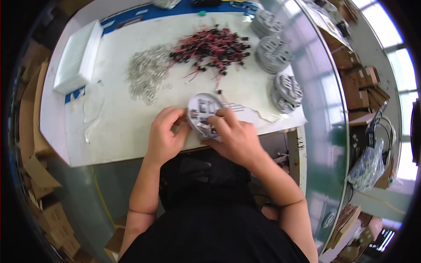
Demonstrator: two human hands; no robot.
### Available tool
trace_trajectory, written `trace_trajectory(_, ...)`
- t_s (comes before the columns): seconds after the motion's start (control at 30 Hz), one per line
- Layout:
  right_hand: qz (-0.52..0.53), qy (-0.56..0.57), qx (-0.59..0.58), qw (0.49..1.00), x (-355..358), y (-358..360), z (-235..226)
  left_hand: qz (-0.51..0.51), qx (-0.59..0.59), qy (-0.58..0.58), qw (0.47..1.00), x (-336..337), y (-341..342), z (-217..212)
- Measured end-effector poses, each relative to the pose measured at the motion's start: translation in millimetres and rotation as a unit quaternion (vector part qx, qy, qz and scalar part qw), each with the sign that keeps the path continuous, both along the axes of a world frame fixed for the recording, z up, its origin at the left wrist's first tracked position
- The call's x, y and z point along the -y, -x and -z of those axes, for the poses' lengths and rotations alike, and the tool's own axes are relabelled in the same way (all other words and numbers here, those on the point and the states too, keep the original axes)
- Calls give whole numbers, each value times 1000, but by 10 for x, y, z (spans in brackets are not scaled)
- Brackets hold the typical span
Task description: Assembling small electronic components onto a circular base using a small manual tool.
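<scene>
the left hand (165, 136) clamps the left rim of a round grey housing (201, 110), tilted near the front edge of the counter (117, 128), as the right hand (237, 136) grips its right side and face.

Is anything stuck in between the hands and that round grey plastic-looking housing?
Nothing visible: the bare left hand is right at the left edge of the round grey plastic-looking housing, and the bare right hand reaches over its open face.

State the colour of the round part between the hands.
The round part is light grey; it shows best in the head view.
</scene>
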State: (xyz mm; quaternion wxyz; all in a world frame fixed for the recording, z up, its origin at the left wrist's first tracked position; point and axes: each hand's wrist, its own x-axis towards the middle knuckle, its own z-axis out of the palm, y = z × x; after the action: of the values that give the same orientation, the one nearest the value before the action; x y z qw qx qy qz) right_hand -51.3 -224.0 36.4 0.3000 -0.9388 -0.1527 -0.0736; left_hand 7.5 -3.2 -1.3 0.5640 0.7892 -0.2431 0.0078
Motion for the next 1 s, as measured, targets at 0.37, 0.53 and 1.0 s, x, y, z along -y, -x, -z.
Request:
trace_trajectory(0.37,555,-176,68,810,4112,-208,-124,-55,26,-44,997,-277,33,-53)
trace_trajectory(0.53,623,318,46,713,5717,530,627,-25,2,28,999,-147,-54,73)
trace_trajectory(1.0,407,11,-18,913,2440,-430,-337,-85,41,-15,995,-406,163,-10)
